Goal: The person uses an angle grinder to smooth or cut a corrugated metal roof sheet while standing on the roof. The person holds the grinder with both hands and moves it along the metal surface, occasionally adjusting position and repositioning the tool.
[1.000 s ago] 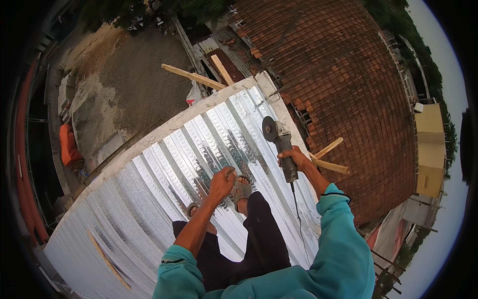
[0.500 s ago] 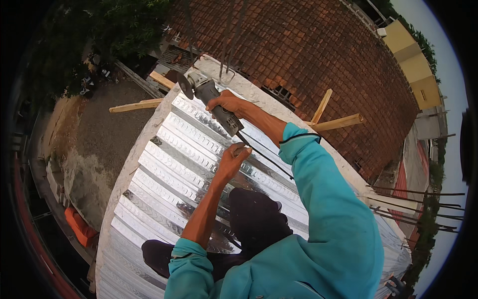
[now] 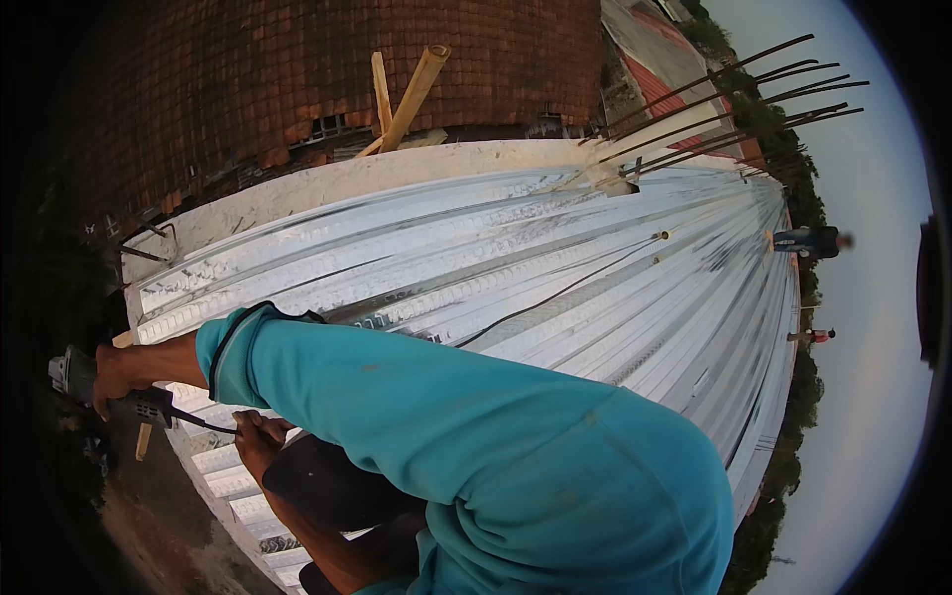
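At the left side an angle grinder (image 3: 152,406), grey and black, is gripped round its body by my right hand (image 3: 113,381). Its head points left, past the corner of the metal decking (image 3: 555,248); the disc is lost in the dark rim. A black power cord (image 3: 203,423) runs from the grinder's rear to my left hand (image 3: 260,442), whose fingers are closed round it. My right arm, in a turquoise sleeve, reaches across the decking. My dark-clad knee is beside the left hand.
A pale concrete edge (image 3: 397,171) borders the ribbed decking. Beyond it are wooden poles (image 3: 415,97) and a tiled roof (image 3: 228,89). Rusty rebar (image 3: 734,89) sticks out at upper right. A black cable (image 3: 540,302) lies across the decking. Two people (image 3: 805,241) (image 3: 812,336) stand far right.
My view has swung right, so the grinder and both hands now appear farther left. The far decking and the other people have come into view. The left hand's fingers now close on the cord.
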`<state>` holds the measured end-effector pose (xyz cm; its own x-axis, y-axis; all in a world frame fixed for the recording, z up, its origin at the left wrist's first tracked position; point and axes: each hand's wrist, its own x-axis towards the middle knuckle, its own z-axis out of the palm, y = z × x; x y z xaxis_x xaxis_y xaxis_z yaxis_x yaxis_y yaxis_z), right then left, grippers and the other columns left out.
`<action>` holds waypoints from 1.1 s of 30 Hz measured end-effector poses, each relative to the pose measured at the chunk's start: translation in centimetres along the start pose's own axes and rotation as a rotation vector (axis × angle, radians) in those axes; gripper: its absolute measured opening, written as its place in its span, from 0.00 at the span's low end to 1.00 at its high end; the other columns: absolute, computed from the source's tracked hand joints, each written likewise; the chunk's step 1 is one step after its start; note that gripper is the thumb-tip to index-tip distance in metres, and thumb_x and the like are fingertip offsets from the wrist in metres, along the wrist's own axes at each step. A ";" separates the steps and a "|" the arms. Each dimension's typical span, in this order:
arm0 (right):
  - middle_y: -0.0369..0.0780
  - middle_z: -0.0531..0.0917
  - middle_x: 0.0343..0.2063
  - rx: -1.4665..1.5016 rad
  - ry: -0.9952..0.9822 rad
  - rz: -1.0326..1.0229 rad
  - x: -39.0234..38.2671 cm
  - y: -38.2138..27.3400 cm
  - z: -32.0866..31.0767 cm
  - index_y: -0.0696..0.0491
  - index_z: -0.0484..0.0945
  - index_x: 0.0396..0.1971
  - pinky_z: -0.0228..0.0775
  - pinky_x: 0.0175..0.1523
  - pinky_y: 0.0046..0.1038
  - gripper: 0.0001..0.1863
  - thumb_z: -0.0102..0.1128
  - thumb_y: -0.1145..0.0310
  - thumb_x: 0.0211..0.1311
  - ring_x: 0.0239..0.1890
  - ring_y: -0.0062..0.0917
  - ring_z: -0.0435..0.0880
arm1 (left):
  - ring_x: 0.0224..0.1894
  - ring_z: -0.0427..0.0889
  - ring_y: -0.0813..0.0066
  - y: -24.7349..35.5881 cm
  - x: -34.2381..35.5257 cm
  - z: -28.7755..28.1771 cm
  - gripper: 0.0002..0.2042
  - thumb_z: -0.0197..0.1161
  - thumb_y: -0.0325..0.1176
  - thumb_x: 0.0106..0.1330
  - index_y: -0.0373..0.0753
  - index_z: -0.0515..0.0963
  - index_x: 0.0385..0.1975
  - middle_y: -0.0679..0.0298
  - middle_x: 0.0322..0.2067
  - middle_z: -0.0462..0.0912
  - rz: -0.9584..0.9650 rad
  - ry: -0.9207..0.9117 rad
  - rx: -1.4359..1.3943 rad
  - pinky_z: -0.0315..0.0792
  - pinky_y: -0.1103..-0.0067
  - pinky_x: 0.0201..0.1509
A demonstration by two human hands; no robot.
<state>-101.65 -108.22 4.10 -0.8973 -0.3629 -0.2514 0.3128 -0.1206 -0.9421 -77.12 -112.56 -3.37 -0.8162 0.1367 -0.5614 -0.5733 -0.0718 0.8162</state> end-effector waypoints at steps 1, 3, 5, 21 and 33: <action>0.50 0.85 0.34 -0.023 0.097 -0.053 1.3 0.1 0.0 0.67 0.81 0.29 0.80 0.37 0.42 0.22 0.82 0.66 0.39 0.34 0.40 0.85 | 0.12 0.65 0.73 0.6 0.4 0.1 0.23 0.48 0.56 0.79 0.42 0.68 0.31 0.66 0.08 0.61 0.020 0.074 -0.038 0.77 0.69 0.34; 0.51 0.85 0.33 -0.011 0.097 -0.104 3.1 -1.3 2.4 0.69 0.81 0.30 0.81 0.36 0.42 0.22 0.81 0.68 0.40 0.33 0.40 0.86 | 0.14 0.68 0.72 1.6 1.5 -4.4 0.23 0.47 0.55 0.79 0.42 0.68 0.29 0.67 0.10 0.62 0.164 0.074 -0.086 0.78 0.69 0.36; 0.51 0.83 0.28 0.121 -0.037 -0.027 3.1 -1.7 0.2 0.70 0.80 0.27 0.81 0.30 0.39 0.21 0.80 0.69 0.41 0.26 0.38 0.85 | 0.17 0.72 0.73 1.8 2.4 -5.7 0.22 0.47 0.54 0.80 0.43 0.68 0.27 0.68 0.12 0.65 0.225 0.163 -0.102 0.78 0.69 0.37; 0.44 0.82 0.23 0.038 0.026 0.336 -0.2 7.8 -12.8 0.64 0.79 0.33 0.79 0.25 0.31 0.17 0.71 0.66 0.51 0.20 0.29 0.83 | 0.61 0.79 0.48 0.7 8.4 5.0 0.29 0.67 0.39 0.68 0.34 0.68 0.66 0.43 0.63 0.74 0.739 0.569 0.494 0.75 0.64 0.62; 0.44 0.82 0.23 0.059 0.026 0.413 -0.9 12.6 -13.8 0.63 0.79 0.31 0.78 0.26 0.32 0.14 0.71 0.68 0.52 0.21 0.30 0.83 | 0.46 0.87 0.47 -2.3 10.3 5.7 0.23 0.69 0.34 0.66 0.34 0.75 0.59 0.40 0.54 0.80 0.831 0.600 0.682 0.84 0.66 0.43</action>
<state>-101.19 -96.61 -10.56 -0.6996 -0.3688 -0.6119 0.6650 -0.0229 -0.7465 -83.82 -105.35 -10.22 -0.9221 -0.1931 0.3354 0.1431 0.6351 0.7591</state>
